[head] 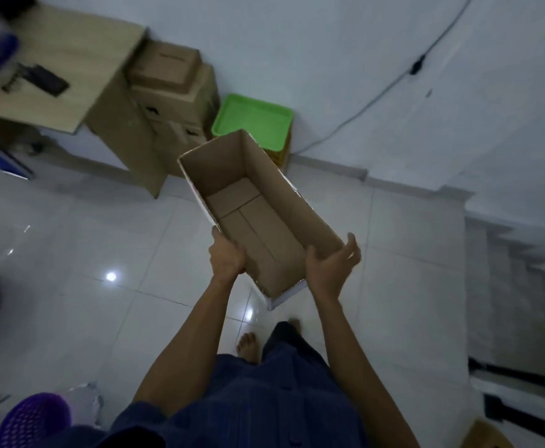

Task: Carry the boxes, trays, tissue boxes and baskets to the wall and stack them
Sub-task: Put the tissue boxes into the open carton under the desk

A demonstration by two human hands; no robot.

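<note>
I hold a long open-topped cardboard box (274,202) in front of me, above the tiled floor, its far end pointing at the wall. My left hand (227,257) grips the near left rim with fingers curled over the edge. My right hand (331,263) clasps the near right corner, thumb inside and fingers along the outer wall. The box is empty. Against the wall stands a stack of closed cardboard boxes (170,79), and beside it a green tray (255,119) lies on a yellow basket (280,155).
A wooden desk (70,59) with dark items stands at the left, touching the box stack. A purple basket (31,421) sits at the bottom left. Stairs (516,279) descend on the right. A cable (377,95) hangs down the wall. Another cardboard box (487,436) shows at the bottom right.
</note>
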